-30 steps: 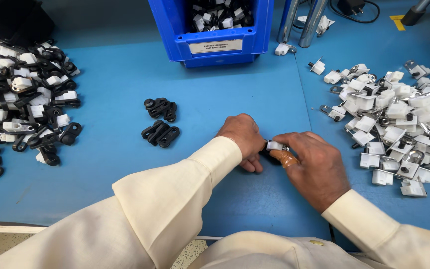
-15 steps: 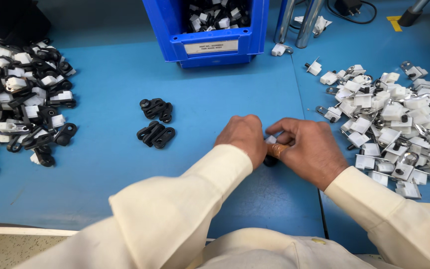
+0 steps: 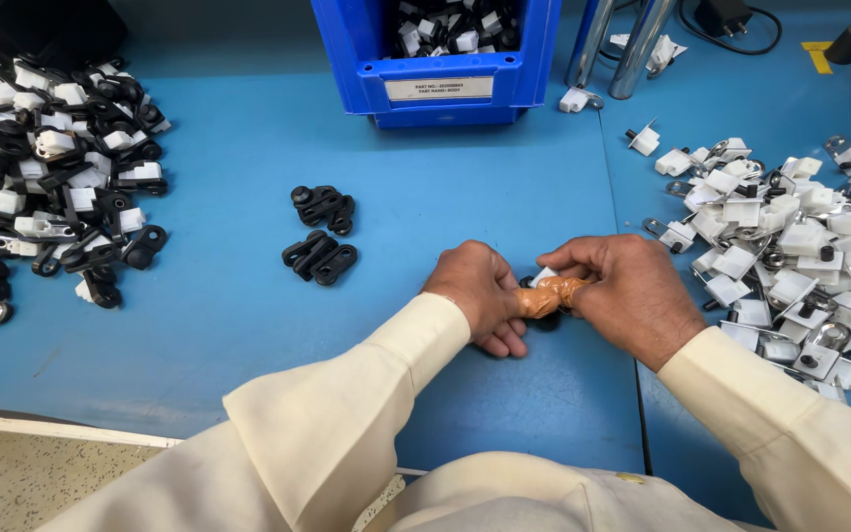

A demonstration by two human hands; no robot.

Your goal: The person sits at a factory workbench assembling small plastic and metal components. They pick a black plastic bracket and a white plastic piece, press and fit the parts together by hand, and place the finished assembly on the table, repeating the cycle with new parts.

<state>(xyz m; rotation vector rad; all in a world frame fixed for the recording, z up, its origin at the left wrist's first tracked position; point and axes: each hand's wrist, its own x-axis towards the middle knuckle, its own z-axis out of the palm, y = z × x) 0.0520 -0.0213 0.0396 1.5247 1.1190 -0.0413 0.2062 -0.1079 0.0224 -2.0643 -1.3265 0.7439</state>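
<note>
My left hand (image 3: 480, 296) and my right hand (image 3: 627, 294) meet low over the blue table (image 3: 248, 325), both pinching one small black-and-white plastic part (image 3: 544, 279) between them. A taped fingertip presses on the part, which is mostly hidden by my fingers. Two small groups of black plastic clips (image 3: 321, 236) lie just left of my left hand.
A big pile of assembled black-and-white parts (image 3: 41, 187) covers the left of the table. A pile of white pieces with metal clips (image 3: 800, 246) lies to the right. At the back stand a blue bin (image 3: 445, 59) holding more parts and two metal posts (image 3: 613, 44).
Both hands have shifted slightly left and up on the table while keeping the small part between them; my right fingers now press on top of it. The piles are unchanged.
</note>
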